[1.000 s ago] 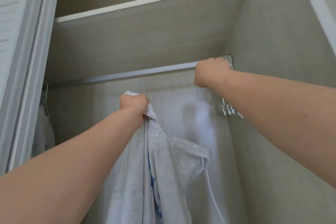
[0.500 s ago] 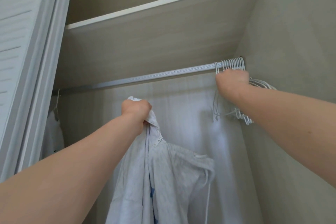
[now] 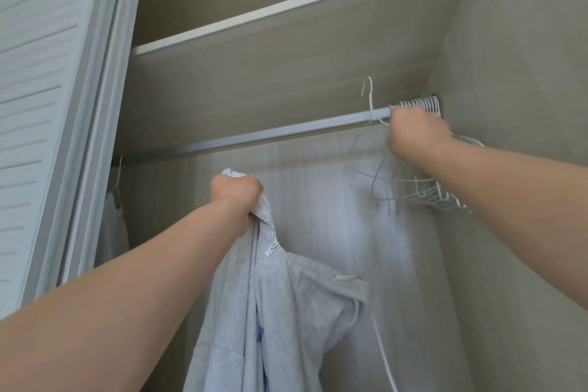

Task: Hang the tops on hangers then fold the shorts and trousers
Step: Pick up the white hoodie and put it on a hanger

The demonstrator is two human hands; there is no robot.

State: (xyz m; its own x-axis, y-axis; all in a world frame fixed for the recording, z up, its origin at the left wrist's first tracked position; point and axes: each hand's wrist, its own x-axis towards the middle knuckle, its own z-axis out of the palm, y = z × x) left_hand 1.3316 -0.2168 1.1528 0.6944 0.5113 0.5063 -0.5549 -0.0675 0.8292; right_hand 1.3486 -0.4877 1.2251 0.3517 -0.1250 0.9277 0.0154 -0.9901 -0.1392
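Observation:
My left hand (image 3: 237, 197) grips a light grey zip hoodie (image 3: 296, 305) by its top and holds it up inside the wardrobe; the hoodie hangs down below my fist. My right hand (image 3: 413, 132) is curled round a white wire hanger (image 3: 370, 111) just under the metal rail (image 3: 254, 137), near its right end. The hanger's hook sticks up above the rail and looks blurred. A bunch of several white hangers (image 3: 420, 103) hangs at the rail's far right, with their lower parts (image 3: 426, 196) behind my right forearm.
A wardrobe shelf (image 3: 286, 9) runs above the rail. A louvred sliding door (image 3: 41, 105) stands at the left. At the rail's left end another hanger carries a white garment (image 3: 116, 223). The wardrobe's side wall (image 3: 509, 73) is close on the right.
My right hand has lifted one white hanger away from the bunch, so its hook now rises above the rail to the left. My left hand still holds the hoodie up.

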